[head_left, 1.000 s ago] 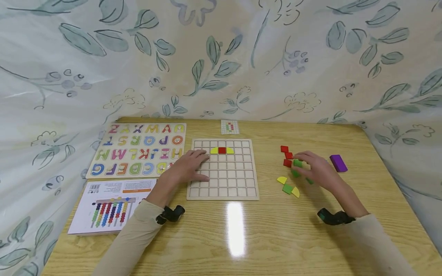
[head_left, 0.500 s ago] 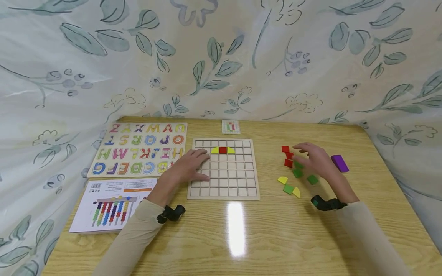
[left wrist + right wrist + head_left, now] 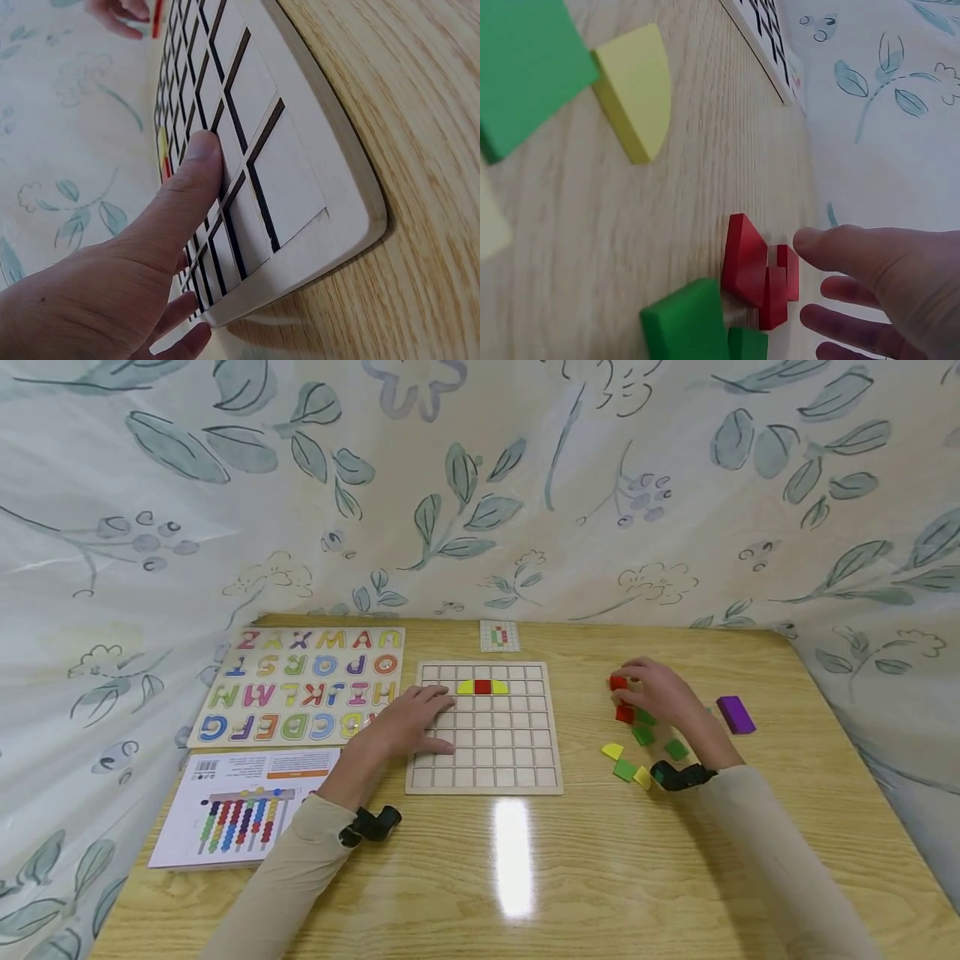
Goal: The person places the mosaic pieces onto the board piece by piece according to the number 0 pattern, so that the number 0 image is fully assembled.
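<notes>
My left hand (image 3: 408, 722) rests on the left edge of a wooden grid board (image 3: 495, 758), thumb and fingers spread. Its thumb lies over the squares in the left wrist view. A red square tile (image 3: 482, 687) sits on the board between two yellow rounded pieces (image 3: 466, 687). Over the loose red tiles (image 3: 624, 715) at the right hovers my right hand (image 3: 663, 689). In the right wrist view, its thumb and loosely bent fingers are apart, with nothing between them, close to the red tiles (image 3: 744, 259). Green tiles (image 3: 642, 735) lie just below that hand.
A letter puzzle board (image 3: 300, 685) and a box with an abacus picture (image 3: 240, 810) are at the left. A pattern card (image 3: 499, 636) lies behind the grid board. Loose yellow pieces (image 3: 612, 751) and a purple block (image 3: 736, 715) are on the right.
My right hand first drew back from the green tiles, then moved left and forward over the red tiles. The left hand stays on the board.
</notes>
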The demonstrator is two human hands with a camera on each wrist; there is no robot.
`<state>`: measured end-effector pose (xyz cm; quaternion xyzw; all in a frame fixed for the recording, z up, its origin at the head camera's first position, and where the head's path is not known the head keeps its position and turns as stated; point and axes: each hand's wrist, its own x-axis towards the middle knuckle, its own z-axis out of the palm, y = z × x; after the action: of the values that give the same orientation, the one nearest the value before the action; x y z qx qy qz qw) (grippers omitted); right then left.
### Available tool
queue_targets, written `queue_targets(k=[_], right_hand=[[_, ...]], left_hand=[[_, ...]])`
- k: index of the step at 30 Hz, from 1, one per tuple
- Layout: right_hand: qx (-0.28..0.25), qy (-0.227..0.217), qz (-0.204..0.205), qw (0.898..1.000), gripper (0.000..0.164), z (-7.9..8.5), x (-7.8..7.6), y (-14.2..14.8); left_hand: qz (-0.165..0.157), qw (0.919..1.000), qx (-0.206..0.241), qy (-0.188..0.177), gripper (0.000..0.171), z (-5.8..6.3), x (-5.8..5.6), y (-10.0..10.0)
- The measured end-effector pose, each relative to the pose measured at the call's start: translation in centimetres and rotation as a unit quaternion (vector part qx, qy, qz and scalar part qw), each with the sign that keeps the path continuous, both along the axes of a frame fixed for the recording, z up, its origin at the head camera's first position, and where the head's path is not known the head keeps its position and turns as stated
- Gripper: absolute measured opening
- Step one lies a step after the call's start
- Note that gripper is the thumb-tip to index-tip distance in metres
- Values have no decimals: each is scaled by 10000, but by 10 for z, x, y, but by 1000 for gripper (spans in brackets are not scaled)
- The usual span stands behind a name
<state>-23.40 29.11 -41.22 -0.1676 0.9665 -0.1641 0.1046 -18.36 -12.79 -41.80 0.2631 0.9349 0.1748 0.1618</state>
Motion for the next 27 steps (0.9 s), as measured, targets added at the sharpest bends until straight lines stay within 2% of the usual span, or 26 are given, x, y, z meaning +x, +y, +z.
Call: queue_targets(k=[8,21,27], right_hand=[[513,-96,103,9986,32,0,-7,-6],[494,-120,252,9984,21,0,-17,-9],[786,-65,483,9957,21,0,-22,-8]], left_hand=[[24,10000,64,30,78,0,1,0],[-13,10000,41,88,79,-3,1,-1],[30,10000,32,61,79,-1,0,0]])
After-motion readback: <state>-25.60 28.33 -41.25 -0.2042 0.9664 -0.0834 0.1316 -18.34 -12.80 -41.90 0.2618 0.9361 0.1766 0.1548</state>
